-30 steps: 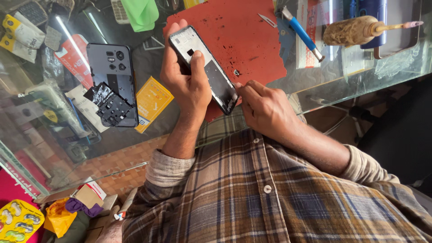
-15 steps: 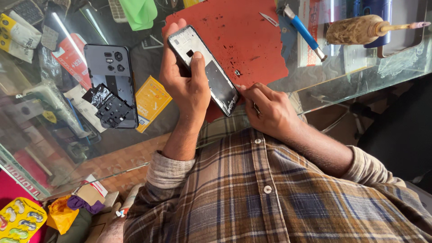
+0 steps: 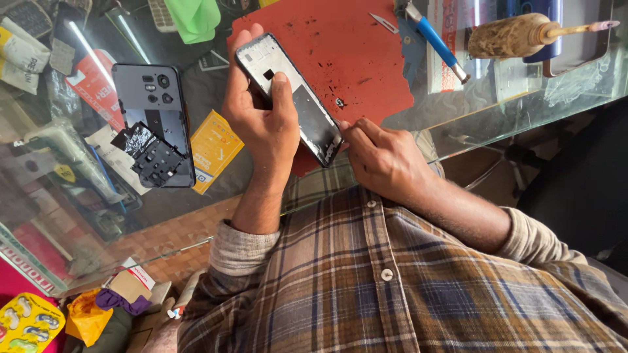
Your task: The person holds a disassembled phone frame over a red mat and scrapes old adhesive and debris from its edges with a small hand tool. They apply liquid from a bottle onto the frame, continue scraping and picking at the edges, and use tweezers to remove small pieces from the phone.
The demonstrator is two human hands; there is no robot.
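Head view: the left hand (image 3: 261,121) gripped an opened phone (image 3: 291,104), fingers curled round its far edge and thumb (image 3: 282,98) pressed on its exposed inner face; the phone was held tilted above the near edge of a red mat (image 3: 347,49) on the glass desk (image 3: 523,104); the right hand (image 3: 386,157) was pinched at the phone's lower corner, fingertips (image 3: 347,127) touching its frame, whether it held a small tool could not be told; a dark back cover (image 3: 152,111) with a loose black part (image 3: 154,160) on it lay toward the desk's left side, just beside a yellow packet (image 3: 212,147); a blue-handled tool (image 3: 435,39) and a small blade (image 3: 384,23) rested at the mat's far edge; a wooden-handled tool (image 3: 517,36) lay near the far right corner.
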